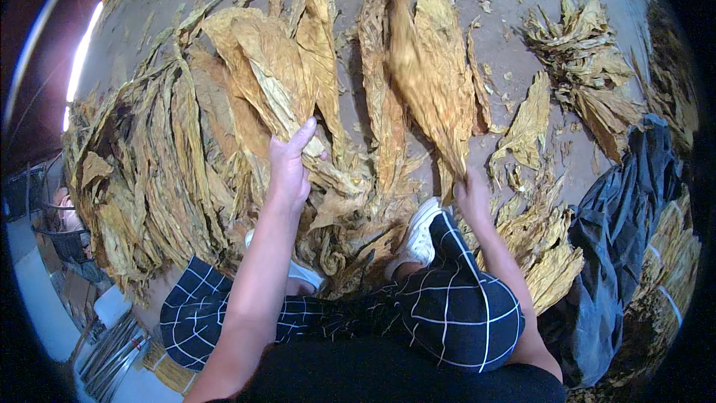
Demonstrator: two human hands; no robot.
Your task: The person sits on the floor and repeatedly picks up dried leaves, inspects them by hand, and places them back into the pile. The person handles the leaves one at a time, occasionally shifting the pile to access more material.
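Observation:
Dried yellow-brown leaves, which look like tobacco, lie in front of me. My left hand [292,161] grips the stem ends of a few leaves [274,70], which fan out upward and to the left from my fist, thumb on top. Lower right of centre, my right hand [474,196] holds the narrow end of a broad dried leaf [442,78]; it is slightly blurred, and its fingers are partly hidden. Between the hands more long leaves [380,89] lie lengthwise on the floor. A thick heap of long, shrivelled leaves [162,151] spreads to the left of my left hand.
Leaf bunches lie at the upper right [587,56] and beside my right knee [537,240]. Dark plastic sheeting [604,224] covers part of a pile on the right. My white shoes [422,232] stand among the leaves. Thin rods [114,352] and a wire basket [64,235] are at the lower left.

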